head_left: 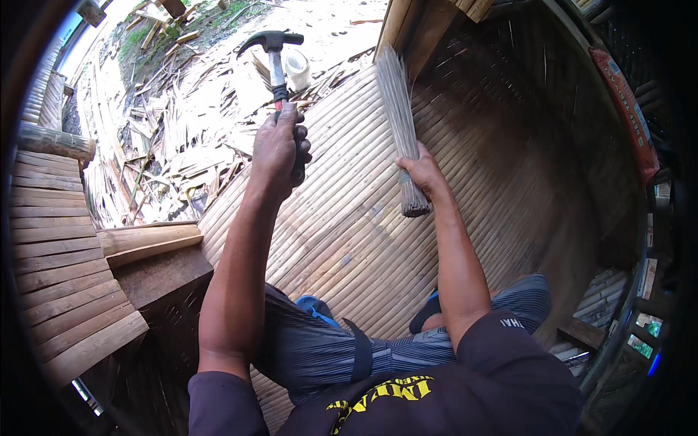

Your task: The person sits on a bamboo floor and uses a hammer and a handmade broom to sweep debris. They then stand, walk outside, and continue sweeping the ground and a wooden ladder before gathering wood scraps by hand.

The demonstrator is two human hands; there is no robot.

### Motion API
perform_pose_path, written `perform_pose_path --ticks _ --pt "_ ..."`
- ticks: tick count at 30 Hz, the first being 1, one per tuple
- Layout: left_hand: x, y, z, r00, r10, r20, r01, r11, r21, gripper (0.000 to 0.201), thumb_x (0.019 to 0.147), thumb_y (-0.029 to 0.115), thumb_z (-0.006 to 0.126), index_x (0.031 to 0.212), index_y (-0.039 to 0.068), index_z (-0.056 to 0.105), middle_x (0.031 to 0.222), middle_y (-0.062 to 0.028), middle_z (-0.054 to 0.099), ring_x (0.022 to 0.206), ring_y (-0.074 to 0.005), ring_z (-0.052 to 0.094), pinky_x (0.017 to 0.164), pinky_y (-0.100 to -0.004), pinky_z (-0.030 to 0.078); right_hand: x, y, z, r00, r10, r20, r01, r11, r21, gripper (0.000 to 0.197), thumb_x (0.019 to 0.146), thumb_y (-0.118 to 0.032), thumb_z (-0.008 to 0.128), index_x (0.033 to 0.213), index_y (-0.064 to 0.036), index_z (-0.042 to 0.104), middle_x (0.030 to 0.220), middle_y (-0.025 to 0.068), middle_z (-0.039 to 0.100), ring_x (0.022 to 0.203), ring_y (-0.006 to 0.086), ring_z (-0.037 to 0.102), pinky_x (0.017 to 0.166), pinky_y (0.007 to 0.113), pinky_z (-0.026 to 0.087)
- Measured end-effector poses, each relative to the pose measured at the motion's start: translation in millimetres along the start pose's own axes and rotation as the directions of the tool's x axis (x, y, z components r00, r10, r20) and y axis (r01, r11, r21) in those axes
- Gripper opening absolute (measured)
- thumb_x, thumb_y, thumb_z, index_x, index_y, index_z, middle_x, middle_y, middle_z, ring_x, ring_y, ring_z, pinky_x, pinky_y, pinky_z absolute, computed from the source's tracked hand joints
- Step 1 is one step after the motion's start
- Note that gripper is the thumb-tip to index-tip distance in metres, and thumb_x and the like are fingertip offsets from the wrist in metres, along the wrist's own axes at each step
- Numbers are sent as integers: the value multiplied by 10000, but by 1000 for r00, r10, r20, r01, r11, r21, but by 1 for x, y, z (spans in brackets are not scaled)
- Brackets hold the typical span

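Observation:
My left hand (276,149) is wrapped round the handle of a claw hammer (275,69), which is held upright with its dark metal head at the top. My right hand (424,171) grips a stick broom (396,98), a bundle of thin greyish stalks, close to its bound, blunt near end. The broom's far tips reach up to a wooden post (396,25). Whether those tips touch the post or the floor, I cannot tell.
Below me runs a bamboo slat floor (342,240). Beyond its left edge lie scattered split bamboo scraps (174,138) and a whitish bucket (297,69). A slatted bamboo bench (65,254) stands at left. At far right hangs a red package (625,109) along a dark wall.

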State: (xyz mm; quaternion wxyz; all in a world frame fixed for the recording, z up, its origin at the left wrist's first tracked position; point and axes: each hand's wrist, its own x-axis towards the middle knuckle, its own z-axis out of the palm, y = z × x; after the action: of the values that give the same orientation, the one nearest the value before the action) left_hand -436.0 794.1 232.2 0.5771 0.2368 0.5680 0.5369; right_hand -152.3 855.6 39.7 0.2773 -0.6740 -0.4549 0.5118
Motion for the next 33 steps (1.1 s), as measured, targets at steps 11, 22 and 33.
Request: perform_pose_path --ticks 11,22,33 --pt "29 -15 -40 994 20 104 -37 986 161 334 1066 376 539 1032 45 564 685 31 482 526 -71 460 456 -244 402 -94 29 41 905 -32 -424 -148 910 -386 943 840 -294 671 1575 30 176 1242 355 624 1139 434 647 989 441 517" --pt "35 4 -97 967 245 -71 -223 947 233 286 1054 332 579 943 71 545 692 27 502 518 -62 461 449 -241 401 -145 -24 240 850 -219 478 297 951 -92 1000 880 -338 713 1579 32 102 1280 403 573 1243 480 575 1065 436 462" --pt "10 17 -118 938 314 -146 -278 935 219 272 1057 275 574 899 57 534 631 30 483 477 -58 441 429 -251 371 -174 44 358 780 -15 626 116 986 -121 1048 891 -297 695 1608 -48 -27 1392 372 506 1215 482 582 1059 480 459"
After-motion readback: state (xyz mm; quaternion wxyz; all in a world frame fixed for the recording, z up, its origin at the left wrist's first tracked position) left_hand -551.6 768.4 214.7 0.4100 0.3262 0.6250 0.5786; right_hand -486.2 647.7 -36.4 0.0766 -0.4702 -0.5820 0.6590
